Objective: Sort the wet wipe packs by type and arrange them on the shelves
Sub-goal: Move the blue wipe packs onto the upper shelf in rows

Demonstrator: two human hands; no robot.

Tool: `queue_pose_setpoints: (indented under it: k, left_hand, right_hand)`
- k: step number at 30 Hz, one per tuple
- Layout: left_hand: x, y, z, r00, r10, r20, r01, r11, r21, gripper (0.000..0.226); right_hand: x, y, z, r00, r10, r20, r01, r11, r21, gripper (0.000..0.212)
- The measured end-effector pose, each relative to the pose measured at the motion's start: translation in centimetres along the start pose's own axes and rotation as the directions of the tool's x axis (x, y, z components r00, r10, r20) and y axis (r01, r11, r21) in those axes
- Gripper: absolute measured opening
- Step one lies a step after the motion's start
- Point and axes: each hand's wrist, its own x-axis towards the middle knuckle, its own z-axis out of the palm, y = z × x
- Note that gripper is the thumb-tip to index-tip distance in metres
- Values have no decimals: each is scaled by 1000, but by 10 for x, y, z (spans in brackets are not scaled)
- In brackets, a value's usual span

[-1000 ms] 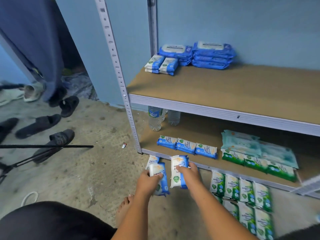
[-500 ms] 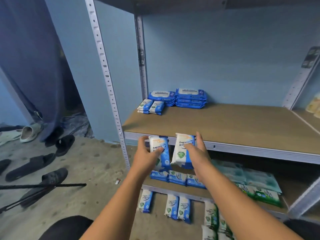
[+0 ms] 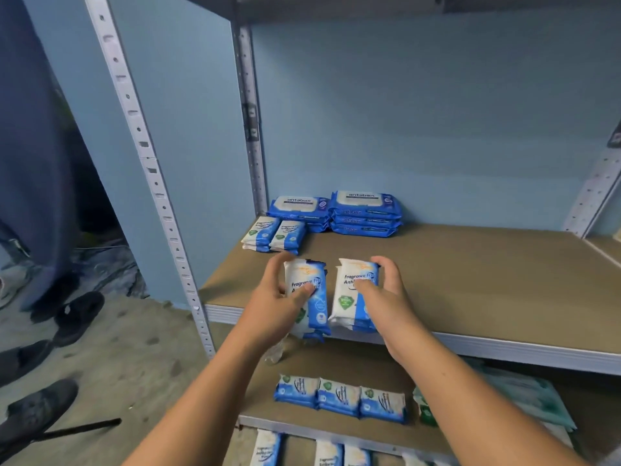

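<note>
Our left hand (image 3: pixel 268 301) grips left pack (image 3: pixel 317 311), right hand (image 3: pixel 389 294) grips right pack (image 3: pixel 346 297), each reading "Fragrance Free"; blue stacks (image 3: pixel 364 213) at shelf (image 3: pixel 487 290) rear read "antabax".

My bare forearms (image 3: pixel 208 391) stretch forward side by side: left hand (image 3: pixel 275 297) curled round one wipe pack (image 3: pixel 312 311), right hand (image 3: pixel 386 290) round a second wipe pack (image 3: pixel 346 297), thumbs (image 3: pixel 304 290) pressed on top.

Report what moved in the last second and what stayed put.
The left hand and right hand lifted their white-and-blue packs from floor level up over the front of the upper shelf, still gripping them. The blue stacks at the back and the lower-shelf row stayed put.
</note>
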Motion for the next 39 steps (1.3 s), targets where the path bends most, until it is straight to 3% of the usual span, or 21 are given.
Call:
queue_pose_setpoints:
  k: [11,16,19,23,27,29,39]
  left_hand:
    - [53,-24,29,998,19,-62,-18,999,30,47]
    - [62,-36,32,996,18,-90,24,898,440,50]
    - [60,-35,24,974,194,-119,-119,881,458,43]
    - [50,-28,7,947,322,14,-292,837,464,34]
    - [36,-29,-10,903,378,204,-427,739,521,36]
    - [32,-31,-13,889,388,242,-454,691,562,39]
    - [26,-33,-13,896,398,197,-439,730,523,31]
  right_hand:
    - [44,15,20,999,-52,-8,50,980,-193,54]
    - [44,25,19,985,-172,8,156,870,-467,43]
    - [42,29,19,972,-232,28,210,814,-542,39]
    - [34,20,12,929,-366,53,303,674,-674,23]
    - [18,10,1,907,-317,277,409,508,-758,28]
    - [14,11,-4,888,-329,321,449,470,-760,27]
    - [13,17,-8,867,-398,301,481,507,-715,23]
